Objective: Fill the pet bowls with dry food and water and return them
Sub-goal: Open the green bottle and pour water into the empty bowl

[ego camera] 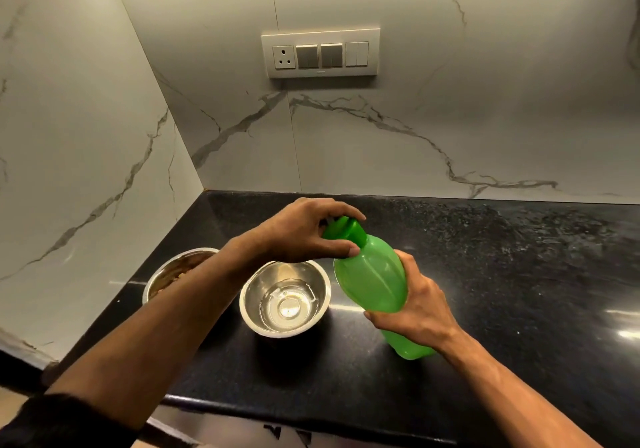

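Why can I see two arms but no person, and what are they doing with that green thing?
The camera sits on the person's head and looks down, so you only see their own arms. They stand at a black counter in a corner with marble walls. The right hand holds a green bottle, tilted, around its body. The left hand grips the bottle's cap. On the counter stand two shiny metal bowls. The nearer bowl, beside the bottle, has some water in it. The other bowl is partly hidden behind the left arm and seems to hold brown dry food. A switch panel is on the wall.
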